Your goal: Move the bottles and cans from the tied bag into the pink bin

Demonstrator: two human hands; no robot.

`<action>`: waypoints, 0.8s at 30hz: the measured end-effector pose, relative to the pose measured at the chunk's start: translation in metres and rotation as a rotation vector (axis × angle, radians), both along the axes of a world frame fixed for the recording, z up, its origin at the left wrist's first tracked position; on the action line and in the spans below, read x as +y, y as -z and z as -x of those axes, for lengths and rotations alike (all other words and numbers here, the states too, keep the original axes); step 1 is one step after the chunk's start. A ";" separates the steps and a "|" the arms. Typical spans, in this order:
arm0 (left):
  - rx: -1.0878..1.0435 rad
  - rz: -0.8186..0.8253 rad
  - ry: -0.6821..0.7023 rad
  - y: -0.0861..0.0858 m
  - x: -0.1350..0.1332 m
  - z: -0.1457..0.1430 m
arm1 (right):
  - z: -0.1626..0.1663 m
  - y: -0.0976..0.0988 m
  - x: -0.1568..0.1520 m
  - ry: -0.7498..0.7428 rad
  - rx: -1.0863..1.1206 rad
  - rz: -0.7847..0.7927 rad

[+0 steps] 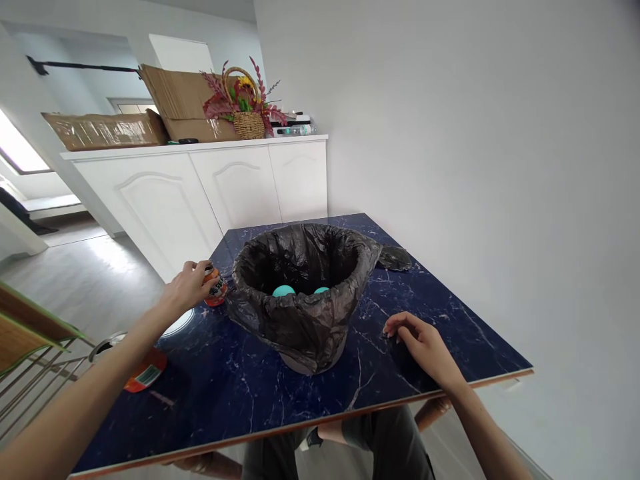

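A bin lined with a black plastic bag (305, 313) stands in the middle of the dark blue marble table (450, 313). Two teal round things (284, 291) lie inside it. My left hand (187, 285) is closed around a small orange-and-white can (217, 289) just left of the bin. My right hand (417, 340) rests on the table to the right of the bin, fingers curled loosely, holding nothing.
A second orange can (135, 367) lies on its side near the table's left edge. A white cabinet (210, 187) behind carries cardboard boxes (107, 129) and a flower basket (245, 107). A white wall runs along the right. A chair back (30, 347) shows at far left.
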State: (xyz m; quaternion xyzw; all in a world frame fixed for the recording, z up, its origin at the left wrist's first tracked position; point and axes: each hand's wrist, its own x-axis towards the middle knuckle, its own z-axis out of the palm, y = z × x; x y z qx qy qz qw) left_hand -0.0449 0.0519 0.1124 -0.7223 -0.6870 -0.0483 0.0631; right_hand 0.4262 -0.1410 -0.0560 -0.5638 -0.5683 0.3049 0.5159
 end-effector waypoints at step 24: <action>-0.352 -0.553 0.263 -0.077 -0.145 -0.065 | 0.002 -0.003 0.000 0.017 0.005 -0.006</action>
